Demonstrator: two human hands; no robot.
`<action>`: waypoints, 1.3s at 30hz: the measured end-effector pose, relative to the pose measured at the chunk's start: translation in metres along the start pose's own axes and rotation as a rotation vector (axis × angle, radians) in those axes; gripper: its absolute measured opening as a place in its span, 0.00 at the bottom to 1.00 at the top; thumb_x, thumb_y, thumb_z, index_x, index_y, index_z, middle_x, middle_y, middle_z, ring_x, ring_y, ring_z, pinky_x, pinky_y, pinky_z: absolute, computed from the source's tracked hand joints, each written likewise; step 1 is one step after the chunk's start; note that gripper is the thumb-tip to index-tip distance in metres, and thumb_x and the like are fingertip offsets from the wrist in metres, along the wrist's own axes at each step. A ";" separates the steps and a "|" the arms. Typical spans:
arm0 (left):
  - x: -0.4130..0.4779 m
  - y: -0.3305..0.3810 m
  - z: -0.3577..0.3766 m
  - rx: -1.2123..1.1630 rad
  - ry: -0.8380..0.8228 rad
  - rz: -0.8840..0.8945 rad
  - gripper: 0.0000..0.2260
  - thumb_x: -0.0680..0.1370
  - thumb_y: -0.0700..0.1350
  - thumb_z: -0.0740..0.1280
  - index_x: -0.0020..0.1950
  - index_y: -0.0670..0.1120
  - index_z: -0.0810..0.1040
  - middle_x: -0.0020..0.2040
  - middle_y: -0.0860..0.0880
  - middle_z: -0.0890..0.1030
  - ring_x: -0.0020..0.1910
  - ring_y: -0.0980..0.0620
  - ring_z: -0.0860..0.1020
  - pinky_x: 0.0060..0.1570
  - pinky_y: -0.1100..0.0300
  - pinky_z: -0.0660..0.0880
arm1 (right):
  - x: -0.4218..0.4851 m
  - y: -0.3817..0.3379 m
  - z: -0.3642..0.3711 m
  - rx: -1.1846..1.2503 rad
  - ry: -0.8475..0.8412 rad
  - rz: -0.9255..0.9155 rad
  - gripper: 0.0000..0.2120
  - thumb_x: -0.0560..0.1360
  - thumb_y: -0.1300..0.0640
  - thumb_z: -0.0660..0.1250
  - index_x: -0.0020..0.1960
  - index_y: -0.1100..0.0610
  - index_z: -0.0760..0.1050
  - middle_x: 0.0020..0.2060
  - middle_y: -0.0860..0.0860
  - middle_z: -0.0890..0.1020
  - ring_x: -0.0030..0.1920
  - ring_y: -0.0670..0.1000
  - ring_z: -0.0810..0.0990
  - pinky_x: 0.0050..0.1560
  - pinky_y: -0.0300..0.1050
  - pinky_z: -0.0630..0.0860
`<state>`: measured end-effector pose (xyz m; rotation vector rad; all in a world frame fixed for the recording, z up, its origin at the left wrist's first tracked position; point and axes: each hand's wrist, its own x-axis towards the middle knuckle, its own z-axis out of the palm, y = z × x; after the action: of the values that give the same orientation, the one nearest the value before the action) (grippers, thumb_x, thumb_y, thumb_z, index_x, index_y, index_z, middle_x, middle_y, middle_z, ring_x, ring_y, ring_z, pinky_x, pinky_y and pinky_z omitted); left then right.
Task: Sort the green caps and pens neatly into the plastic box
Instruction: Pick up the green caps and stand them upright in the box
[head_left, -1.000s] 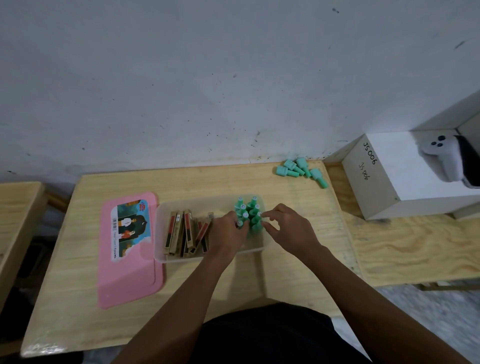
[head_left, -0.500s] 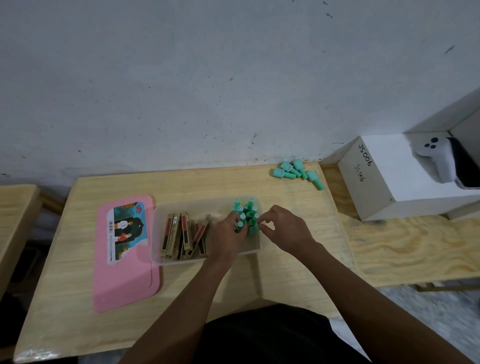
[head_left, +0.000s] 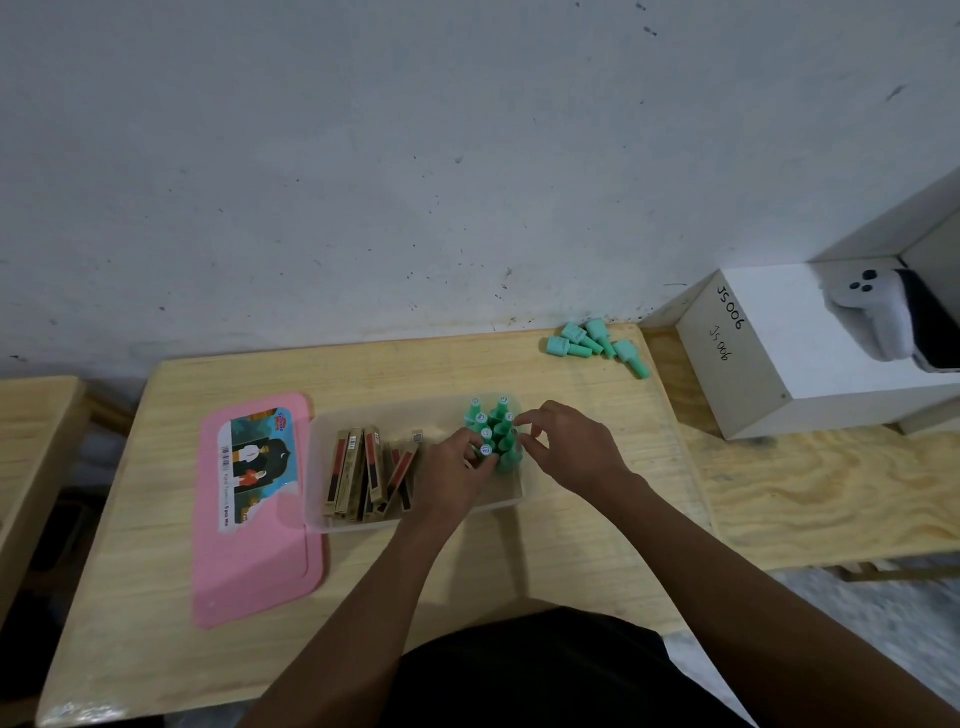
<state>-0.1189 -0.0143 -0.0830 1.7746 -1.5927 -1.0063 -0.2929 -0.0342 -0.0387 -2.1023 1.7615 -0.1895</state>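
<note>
A translucent plastic box lies on the wooden table. Brown pen packs stand packed in its left half. Several green caps stand upright, clustered in its right end. My left hand reaches into the box from the front and pinches the nearest green cap with its fingertips. My right hand rests at the cluster's right side with thumb and forefinger apart, touching the caps. Several loose green caps lie at the table's far right corner by the wall.
The box's pink lid lies flat just left of the box. A white carton marked JS006 with a white controller on it sits on a plywood bench to the right. Another table edge is at far left.
Both hands stay at the cap cluster with small finger movements. My right thumb and forefinger have spread slightly. The view has shifted a little.
</note>
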 end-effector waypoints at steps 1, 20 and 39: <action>0.000 0.000 0.002 0.002 0.006 0.001 0.08 0.72 0.46 0.73 0.49 0.46 0.80 0.38 0.49 0.81 0.36 0.52 0.80 0.39 0.53 0.79 | 0.002 -0.001 0.000 -0.016 -0.005 0.003 0.12 0.79 0.47 0.63 0.61 0.42 0.77 0.49 0.44 0.79 0.52 0.46 0.77 0.43 0.44 0.75; -0.001 0.001 0.000 -0.047 0.029 -0.024 0.09 0.71 0.47 0.75 0.48 0.46 0.80 0.39 0.49 0.82 0.38 0.53 0.80 0.41 0.51 0.80 | 0.014 -0.003 0.000 -0.099 -0.062 0.022 0.11 0.79 0.45 0.62 0.58 0.44 0.78 0.53 0.46 0.80 0.50 0.48 0.80 0.44 0.43 0.72; -0.008 0.007 -0.016 0.126 -0.014 0.061 0.13 0.70 0.59 0.72 0.48 0.53 0.76 0.38 0.56 0.80 0.33 0.60 0.77 0.32 0.63 0.75 | -0.005 0.025 -0.010 0.119 0.101 0.139 0.11 0.77 0.41 0.62 0.56 0.43 0.78 0.44 0.42 0.78 0.43 0.43 0.76 0.39 0.41 0.71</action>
<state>-0.1101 -0.0091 -0.0674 1.7933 -1.7416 -0.9098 -0.3206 -0.0346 -0.0385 -1.9091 1.8975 -0.3586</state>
